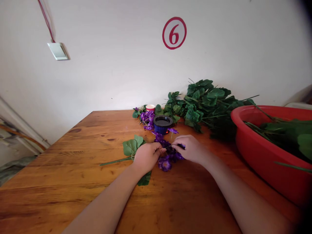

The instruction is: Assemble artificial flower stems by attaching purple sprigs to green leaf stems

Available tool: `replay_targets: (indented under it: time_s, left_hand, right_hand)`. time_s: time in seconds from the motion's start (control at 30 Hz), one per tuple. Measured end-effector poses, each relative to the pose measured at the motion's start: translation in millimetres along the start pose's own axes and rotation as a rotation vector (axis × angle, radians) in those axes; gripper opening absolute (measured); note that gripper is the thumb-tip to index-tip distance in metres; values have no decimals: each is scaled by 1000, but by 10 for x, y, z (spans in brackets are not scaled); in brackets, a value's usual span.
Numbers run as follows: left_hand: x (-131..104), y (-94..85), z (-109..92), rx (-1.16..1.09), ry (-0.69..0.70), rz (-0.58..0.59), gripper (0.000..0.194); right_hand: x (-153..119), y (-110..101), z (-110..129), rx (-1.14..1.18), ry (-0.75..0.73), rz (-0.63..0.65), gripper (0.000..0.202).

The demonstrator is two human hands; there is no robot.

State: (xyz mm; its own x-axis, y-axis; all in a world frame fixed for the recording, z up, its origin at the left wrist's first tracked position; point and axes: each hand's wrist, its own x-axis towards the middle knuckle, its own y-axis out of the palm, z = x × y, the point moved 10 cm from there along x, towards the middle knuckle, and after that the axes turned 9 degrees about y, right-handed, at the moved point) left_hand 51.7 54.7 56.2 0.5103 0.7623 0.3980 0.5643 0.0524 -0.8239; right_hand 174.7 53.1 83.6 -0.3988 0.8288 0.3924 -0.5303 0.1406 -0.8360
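Over the middle of the wooden table, my left hand (147, 157) is closed, thumb and finger pinching a thin dark stem. Facing it, my right hand (188, 148) pinches the other end of that stem. Purple artificial flowers (165, 163) lie beneath and between the fingers. Under my left hand is a green leaf spray (130, 147), its stem pointing left and one leaf showing below the wrist. Just beyond the hands stands a small blue pot (159, 129) with a black top and a small red light.
More purple flowers (147, 117) and a paper cup (150, 107) sit behind the pot. Green leaf sprays (207, 100) are heaped against the wall. A large red basin (263, 165) holding green foliage takes up the right side of the wooden table (80, 156).
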Motion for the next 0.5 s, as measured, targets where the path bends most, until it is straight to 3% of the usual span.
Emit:
replay_targets:
  time_s: [0.5]
  left_hand:
    - [-11, 40, 35, 26, -17, 11, 33]
  right_hand:
    - [-15, 73, 19, -83, -7, 16, 19]
